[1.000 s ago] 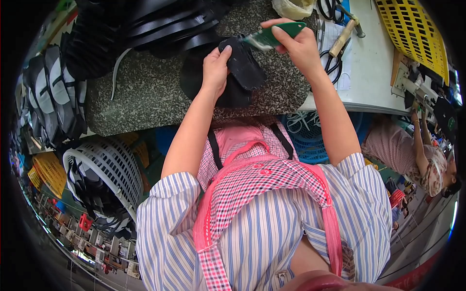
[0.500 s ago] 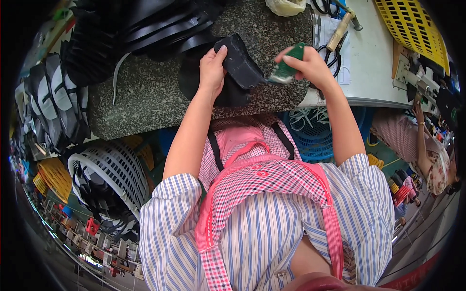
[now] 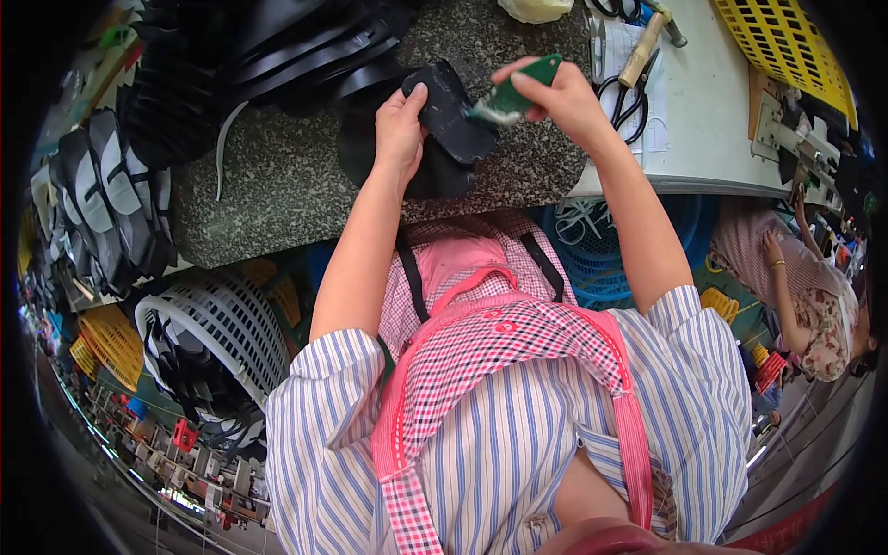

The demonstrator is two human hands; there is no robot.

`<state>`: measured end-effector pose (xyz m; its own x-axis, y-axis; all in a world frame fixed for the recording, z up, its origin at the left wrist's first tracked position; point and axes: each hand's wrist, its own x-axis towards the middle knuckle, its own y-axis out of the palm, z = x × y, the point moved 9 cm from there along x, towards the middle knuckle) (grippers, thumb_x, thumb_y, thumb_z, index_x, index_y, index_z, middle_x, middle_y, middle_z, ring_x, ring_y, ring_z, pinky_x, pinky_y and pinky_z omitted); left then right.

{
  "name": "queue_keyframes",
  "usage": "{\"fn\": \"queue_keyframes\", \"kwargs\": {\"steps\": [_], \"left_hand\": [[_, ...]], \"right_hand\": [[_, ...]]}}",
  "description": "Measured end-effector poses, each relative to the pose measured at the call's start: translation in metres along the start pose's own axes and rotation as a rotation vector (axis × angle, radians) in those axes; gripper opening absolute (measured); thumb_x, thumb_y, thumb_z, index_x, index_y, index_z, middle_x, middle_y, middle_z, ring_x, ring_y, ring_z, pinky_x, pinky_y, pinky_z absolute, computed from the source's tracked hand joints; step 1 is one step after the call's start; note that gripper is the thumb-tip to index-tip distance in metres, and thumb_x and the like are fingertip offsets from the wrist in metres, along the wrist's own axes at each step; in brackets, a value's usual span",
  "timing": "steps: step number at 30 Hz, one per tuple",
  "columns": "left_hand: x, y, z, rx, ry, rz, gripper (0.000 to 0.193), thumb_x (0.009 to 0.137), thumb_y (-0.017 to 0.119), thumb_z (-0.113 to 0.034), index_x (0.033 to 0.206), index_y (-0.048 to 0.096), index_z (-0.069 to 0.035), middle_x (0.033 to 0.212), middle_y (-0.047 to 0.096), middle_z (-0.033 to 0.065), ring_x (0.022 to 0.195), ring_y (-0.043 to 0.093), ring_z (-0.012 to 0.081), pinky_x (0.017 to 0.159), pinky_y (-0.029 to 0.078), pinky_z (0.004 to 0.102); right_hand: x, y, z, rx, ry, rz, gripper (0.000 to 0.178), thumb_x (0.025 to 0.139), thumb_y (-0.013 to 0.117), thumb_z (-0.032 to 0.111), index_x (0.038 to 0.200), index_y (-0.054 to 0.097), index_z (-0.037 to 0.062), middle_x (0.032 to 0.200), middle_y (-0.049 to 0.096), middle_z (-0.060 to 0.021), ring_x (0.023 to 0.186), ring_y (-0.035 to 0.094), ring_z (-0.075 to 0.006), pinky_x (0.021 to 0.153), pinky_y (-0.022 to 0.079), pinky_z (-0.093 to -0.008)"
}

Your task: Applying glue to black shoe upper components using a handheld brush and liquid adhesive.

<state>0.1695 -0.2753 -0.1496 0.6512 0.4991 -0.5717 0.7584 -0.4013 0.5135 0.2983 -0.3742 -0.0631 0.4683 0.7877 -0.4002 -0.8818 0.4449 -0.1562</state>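
Observation:
My left hand (image 3: 400, 125) grips a black curved flat piece (image 3: 451, 109) by its left edge, thumb on top and fingers beneath. In my right hand (image 3: 564, 100) is a flat green spreader (image 3: 532, 83) with a small hole at one corner. Its whitish end meets or nearly meets the right side of the black piece; contact is hard to tell. Both hands are above a speckled stone slab (image 3: 296, 180). More black material (image 3: 444, 180) lies under the held piece.
Stacked black pieces (image 3: 305, 55) cover the slab's far left, with grey-and-black pieces (image 3: 111, 194) beyond. At right lie scissors (image 3: 631, 109), a wooden-handled hammer (image 3: 643, 57) and paper. A yellow basket (image 3: 786, 55) stands far right, a white basket (image 3: 222, 324) lower left. Another person (image 3: 786, 277) is at right.
My right hand has moved left and slightly away from me, bringing the spreader's end from the piece's lower tip to its right side. The piece has shifted slightly.

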Motion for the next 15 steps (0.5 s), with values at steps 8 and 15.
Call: {"fn": "queue_keyframes", "kwargs": {"steps": [8, 15], "left_hand": [[-0.006, -0.003, 0.0, 0.016, -0.016, -0.039, 0.016, 0.085, 0.046, -0.015, 0.09, 0.054, -0.002, 0.077, 0.058, 0.0029, 0.065, 0.055, 0.0102, 0.059, 0.045, 0.0241], [-0.001, -0.007, 0.002, 0.013, -0.027, -0.017, 0.015, 0.085, 0.046, -0.015, 0.087, 0.055, -0.003, 0.074, 0.057, 0.0006, 0.062, 0.053, 0.0086, 0.056, 0.044, 0.0225]], "right_hand": [[0.018, -0.002, 0.035, 0.027, -0.192, -0.009, 0.019, 0.083, 0.05, 0.023, 0.092, 0.061, 0.0104, 0.076, 0.06, 0.0008, 0.055, 0.047, -0.0027, 0.05, 0.038, -0.0158], [0.016, 0.008, 0.002, -0.145, 0.063, 0.206, 0.014, 0.079, 0.05, 0.013, 0.086, 0.062, 0.0076, 0.072, 0.059, 0.0013, 0.054, 0.044, -0.0029, 0.047, 0.036, -0.0172]]}}
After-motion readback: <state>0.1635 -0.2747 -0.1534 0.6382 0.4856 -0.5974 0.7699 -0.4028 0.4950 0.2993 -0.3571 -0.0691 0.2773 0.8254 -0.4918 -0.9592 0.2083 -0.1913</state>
